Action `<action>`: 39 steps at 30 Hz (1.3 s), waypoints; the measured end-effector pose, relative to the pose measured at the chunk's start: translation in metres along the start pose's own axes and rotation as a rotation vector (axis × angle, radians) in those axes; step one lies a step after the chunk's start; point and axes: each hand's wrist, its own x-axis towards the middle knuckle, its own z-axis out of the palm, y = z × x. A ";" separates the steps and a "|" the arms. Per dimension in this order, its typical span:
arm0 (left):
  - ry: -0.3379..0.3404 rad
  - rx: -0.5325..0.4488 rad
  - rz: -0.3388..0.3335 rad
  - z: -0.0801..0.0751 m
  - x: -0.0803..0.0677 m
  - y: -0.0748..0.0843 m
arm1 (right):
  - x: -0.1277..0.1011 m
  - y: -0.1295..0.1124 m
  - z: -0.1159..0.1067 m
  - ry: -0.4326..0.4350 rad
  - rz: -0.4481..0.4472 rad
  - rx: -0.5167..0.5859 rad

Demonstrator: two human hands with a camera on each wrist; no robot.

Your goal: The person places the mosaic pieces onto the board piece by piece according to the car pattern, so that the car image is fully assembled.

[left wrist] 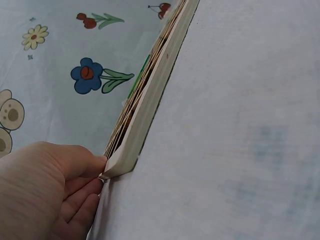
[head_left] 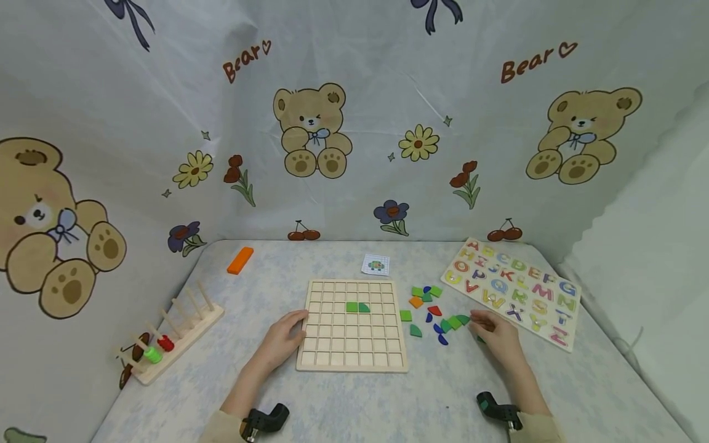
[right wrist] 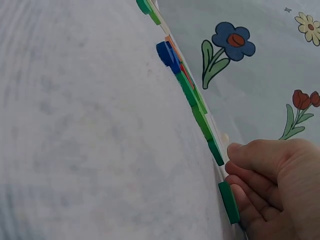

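A wooden grid board [head_left: 352, 344] lies at the table's centre, with two green pieces [head_left: 357, 307] set in its upper rows. My left hand [head_left: 299, 326] holds the board's left edge; in the left wrist view the thumb and curled fingers [left wrist: 85, 197] close on the board's near edge [left wrist: 135, 140]. Right of the board lie several loose coloured pieces [head_left: 434, 311]. At the right end of this scatter my right hand [head_left: 477, 323] curls its fingers [right wrist: 250, 170] round a green piece [right wrist: 229, 201] that lies on the table. A row of green pieces [right wrist: 200, 117] runs away from it.
An alphabet puzzle board [head_left: 512, 289] lies at the right, just behind my right hand. A small picture card [head_left: 375, 265] sits behind the grid board. An orange block [head_left: 240, 259] is at the back left, and a wooden peg rack [head_left: 172, 335] with rings stands at the left. Printed fabric walls enclose the table.
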 end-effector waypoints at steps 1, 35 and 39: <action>0.000 -0.001 -0.002 0.000 0.000 0.000 | 0.000 0.000 0.001 0.002 -0.001 -0.005; 0.005 -0.006 0.026 0.001 -0.002 -0.004 | 0.008 -0.013 0.016 -0.015 -0.091 -0.083; 0.009 -0.005 0.029 0.001 -0.002 -0.004 | 0.009 -0.013 0.015 -0.032 -0.107 -0.074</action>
